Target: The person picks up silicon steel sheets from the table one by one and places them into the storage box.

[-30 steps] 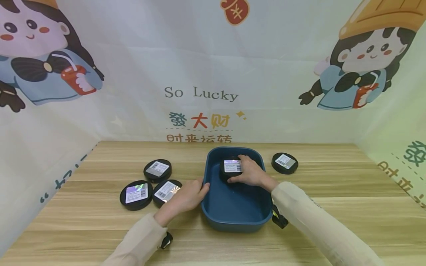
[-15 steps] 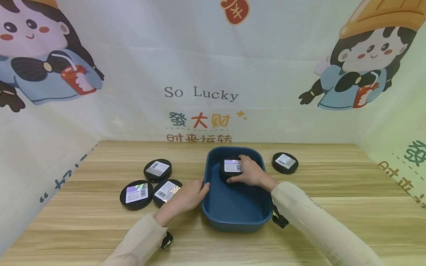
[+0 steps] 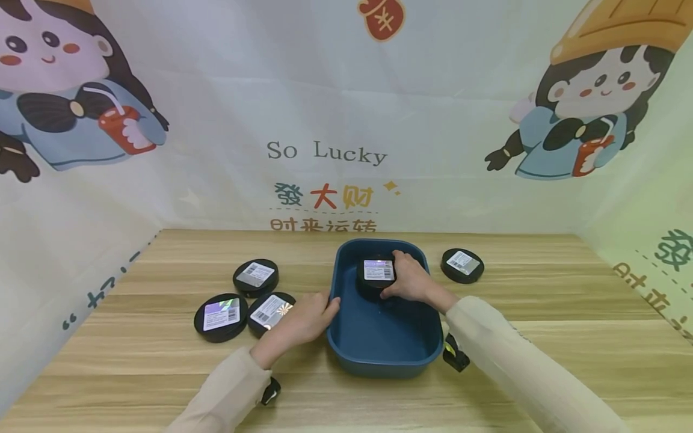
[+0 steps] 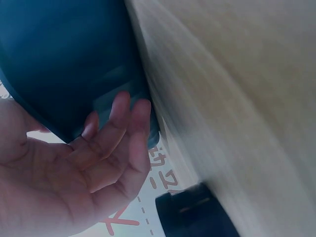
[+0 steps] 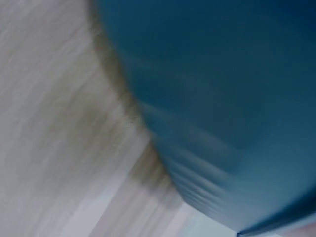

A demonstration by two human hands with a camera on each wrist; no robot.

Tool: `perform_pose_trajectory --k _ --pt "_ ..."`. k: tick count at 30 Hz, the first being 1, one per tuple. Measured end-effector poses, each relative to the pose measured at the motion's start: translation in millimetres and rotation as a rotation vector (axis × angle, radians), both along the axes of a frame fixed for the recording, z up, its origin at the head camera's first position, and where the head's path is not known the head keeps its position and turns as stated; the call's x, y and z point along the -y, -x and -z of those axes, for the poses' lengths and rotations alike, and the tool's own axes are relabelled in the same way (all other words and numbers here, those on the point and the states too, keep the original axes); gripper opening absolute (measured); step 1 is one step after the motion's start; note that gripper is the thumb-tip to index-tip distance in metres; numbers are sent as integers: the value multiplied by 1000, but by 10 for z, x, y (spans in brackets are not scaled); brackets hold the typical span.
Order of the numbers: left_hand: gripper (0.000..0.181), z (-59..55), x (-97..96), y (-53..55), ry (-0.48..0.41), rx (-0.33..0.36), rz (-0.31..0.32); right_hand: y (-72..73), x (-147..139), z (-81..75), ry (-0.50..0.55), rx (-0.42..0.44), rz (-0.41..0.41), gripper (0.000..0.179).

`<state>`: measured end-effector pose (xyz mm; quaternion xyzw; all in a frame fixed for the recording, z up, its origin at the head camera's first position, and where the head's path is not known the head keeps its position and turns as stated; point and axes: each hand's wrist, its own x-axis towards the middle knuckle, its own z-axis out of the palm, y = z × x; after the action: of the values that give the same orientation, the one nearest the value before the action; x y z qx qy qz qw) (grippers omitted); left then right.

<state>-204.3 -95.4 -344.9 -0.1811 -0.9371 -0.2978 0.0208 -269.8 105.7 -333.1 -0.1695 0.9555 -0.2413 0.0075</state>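
A deep blue rectangular box stands mid-table. Inside, towards its back, lies a round black flat case with a silvery label. My right hand reaches over the box's right rim; thumb and fingers are spread at the case's right edge. Whether they still touch it, I cannot tell. At the left rim, my left hand holds the box. Its curved fingers lie against the outer wall, the thumb at the rim. The right wrist view shows mostly the box's outer wall, with almost none of the hand.
Left of the box, three similar black cases lie on the wood-grain table: a back one, a left one and one beside my left hand. Another case lies right of the box. A printed cloth hangs behind.
My right hand has shifted slightly right, its thumb and fingers sliding off the top of the case, so more of the label shows. The case, the box and my left hand have stayed put.
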Motion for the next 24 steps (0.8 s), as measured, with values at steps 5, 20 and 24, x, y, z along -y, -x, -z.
perform_pose_trajectory --k 5,20,24 --pt "21 -3 -15 9 13 5 -14 -50 -8 -101 -66 -25 2 80" --pt "21 6 -17 16 12 10 -16 -180 -318 -388 178 -43 -88 47" --pt "20 5 -17 19 11 6 -18 -188 -425 -436 259 -75 -79 47"
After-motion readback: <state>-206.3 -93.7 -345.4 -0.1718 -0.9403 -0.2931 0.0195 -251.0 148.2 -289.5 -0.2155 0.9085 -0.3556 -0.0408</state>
